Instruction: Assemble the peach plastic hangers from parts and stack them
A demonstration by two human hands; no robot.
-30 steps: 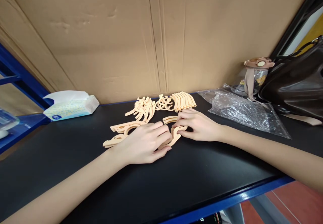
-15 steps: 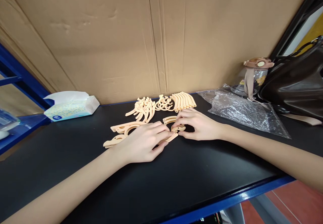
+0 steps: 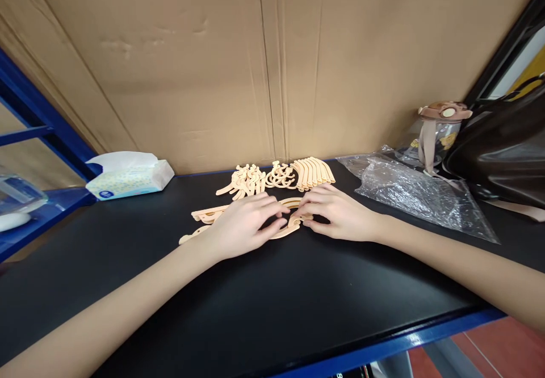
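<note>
On the black tabletop (image 3: 264, 304), between the person's two hands, lies a pale curved piece (image 3: 291, 231), its near edge showing and part of it covered. The right hand (image 3: 336, 213) has thumb and fingertips closed on the piece's right end, a light pinch from where I stand. The left hand (image 3: 244, 225) arches over the other side, thumb and forefinger a little apart; I can't make out whether the fingers underneath press on anything. To handle this piece well, I'd say, keep it low on the table, steer it by that pinched end, and let the left hand merely steady it, pressing gently since the part looks slender. The wrist should stay clear of the long pale pieces (image 3: 208, 213) just beside it, which could easily be knocked askew. Just behind the fingers sits a pale arc (image 3: 291, 202), and beyond that a jumbled pile (image 3: 244, 182), some small hooked pieces (image 3: 280, 175) and a neat row of curved arms (image 3: 313, 172). Farther out, there's a tissue pack (image 3: 130, 179) to the left, crumpled clear plastic (image 3: 419, 193) to the right, then a strapped bottle (image 3: 445, 134) near a dark bag (image 3: 506, 145).
</note>
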